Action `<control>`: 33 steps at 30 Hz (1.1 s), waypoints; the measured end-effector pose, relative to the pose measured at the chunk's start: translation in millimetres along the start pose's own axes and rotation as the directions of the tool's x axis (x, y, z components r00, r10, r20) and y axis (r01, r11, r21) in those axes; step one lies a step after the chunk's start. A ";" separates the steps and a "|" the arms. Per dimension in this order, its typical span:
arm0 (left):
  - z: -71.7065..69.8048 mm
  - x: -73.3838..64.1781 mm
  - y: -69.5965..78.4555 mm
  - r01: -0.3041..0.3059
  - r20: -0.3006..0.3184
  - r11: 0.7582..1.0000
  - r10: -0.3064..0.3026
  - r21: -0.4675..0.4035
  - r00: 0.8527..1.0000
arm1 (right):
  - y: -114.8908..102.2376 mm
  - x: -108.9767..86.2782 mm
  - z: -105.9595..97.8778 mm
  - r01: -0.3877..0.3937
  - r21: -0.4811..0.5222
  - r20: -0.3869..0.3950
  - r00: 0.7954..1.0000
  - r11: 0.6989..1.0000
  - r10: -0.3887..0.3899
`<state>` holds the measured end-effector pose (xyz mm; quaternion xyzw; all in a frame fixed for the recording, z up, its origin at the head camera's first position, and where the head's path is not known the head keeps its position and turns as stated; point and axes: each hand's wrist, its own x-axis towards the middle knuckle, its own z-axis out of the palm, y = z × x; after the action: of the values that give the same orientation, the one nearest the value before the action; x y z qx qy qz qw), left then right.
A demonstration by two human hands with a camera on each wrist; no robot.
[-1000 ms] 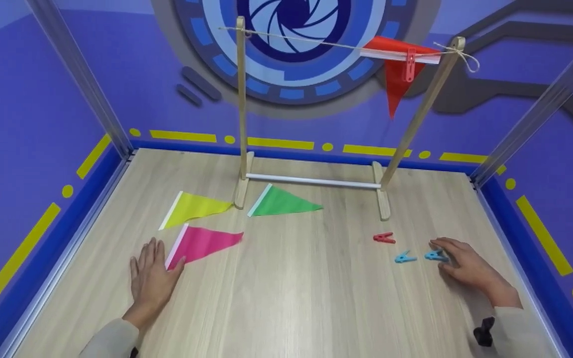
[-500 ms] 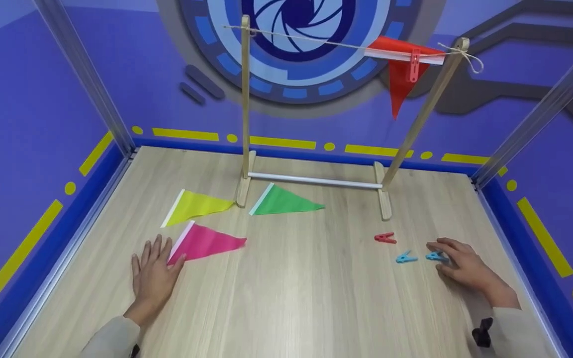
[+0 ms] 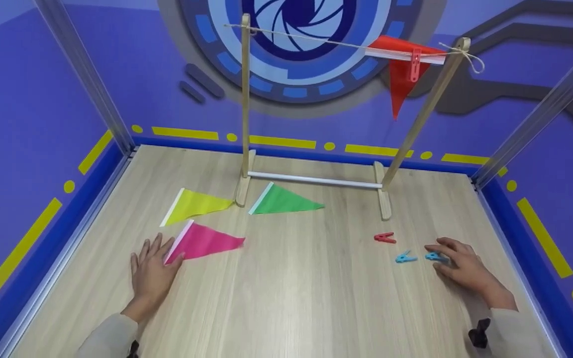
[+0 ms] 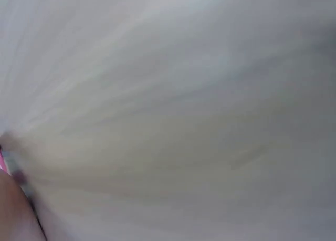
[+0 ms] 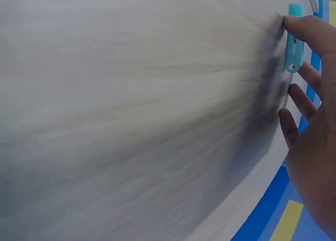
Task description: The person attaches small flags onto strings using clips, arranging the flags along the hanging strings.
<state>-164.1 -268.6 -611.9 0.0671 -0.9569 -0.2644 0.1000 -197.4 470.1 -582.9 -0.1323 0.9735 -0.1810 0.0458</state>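
My left hand lies on the table with its fingers nearly straight. Its thumb rests on the lower corner of a pink pennant and its index fingertip is at the white edge. In the left wrist view only a sliver of pink shows. At the right, my right hand is loosely bent over a light blue clothespin, thumb and index finger on either side of it. The right wrist view shows the thumb tip overlapping that clothespin. Beside it lie another blue clothespin and a red clothespin.
Yellow and green pennants lie farther back. Behind them stands a wooden frame with a string tied across its posts. A red pennant hangs from the string under a red clothespin. Blue walls enclose the table.
The pink pennant has turned slightly under my left hand, whose fingers moved closer to its white edge. My right hand has shifted slightly left over the blue clothespin.
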 end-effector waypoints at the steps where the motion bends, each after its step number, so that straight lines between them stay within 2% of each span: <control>1: -1.5 1.4 -1.5 0.001 0.013 1.000 -0.001 -0.006 1.000 | -0.3 0.5 -0.4 -0.007 -0.001 0.007 1.000 1.000 0.007; 5: -6.8 6.3 -12.3 -0.014 0.032 0.999 0.013 0.031 0.999 | -2.7 3.0 -2.1 -0.014 0.010 0.037 0.999 1.000 0.014; 9: -5.7 5.0 -20.8 -0.026 0.045 0.989 0.020 0.144 0.999 | -4.7 4.9 -1.9 -0.014 0.006 0.055 0.998 1.000 0.013; 13: -0.7 3.5 -20.7 -0.036 0.056 0.977 0.024 0.212 0.998 | -4.8 4.6 -0.9 -0.027 0.008 0.054 0.998 1.000 0.026; 17: 0.9 6.1 -17.6 -0.038 0.036 0.976 0.032 0.213 0.999 | -4.4 4.2 -0.2 -0.039 0.019 0.048 0.998 0.999 0.038; 20: -0.3 7.7 -16.1 -0.039 0.024 0.984 0.035 0.175 0.999 | -6.2 5.7 1.4 -0.036 0.031 0.051 0.998 0.999 0.034; 24: -3.0 9.5 -11.7 -0.017 -0.004 0.997 0.017 0.072 1.000 | -8.5 9.5 3.6 0.008 0.061 0.043 0.999 0.998 -0.010; 28: -7.9 14.4 -4.6 0.044 -0.002 0.998 -0.045 -0.039 0.999 | -7.2 12.1 3.4 0.029 0.106 0.037 0.999 0.994 -0.034; 30: -10.0 17.4 -2.2 0.078 0.006 0.993 -0.078 -0.089 0.997 | -6.2 12.9 3.0 0.027 0.124 0.039 0.999 0.992 -0.032; 33: -11.0 19.4 -1.1 0.121 -0.013 0.980 -0.125 -0.157 0.992 | -6.2 13.8 2.8 0.031 0.141 0.036 0.999 0.990 -0.036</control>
<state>-180.3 -278.5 -600.2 0.1213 -0.9261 -0.3432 0.0992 -208.7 459.7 -583.9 -0.1486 0.9549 -0.2471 0.0704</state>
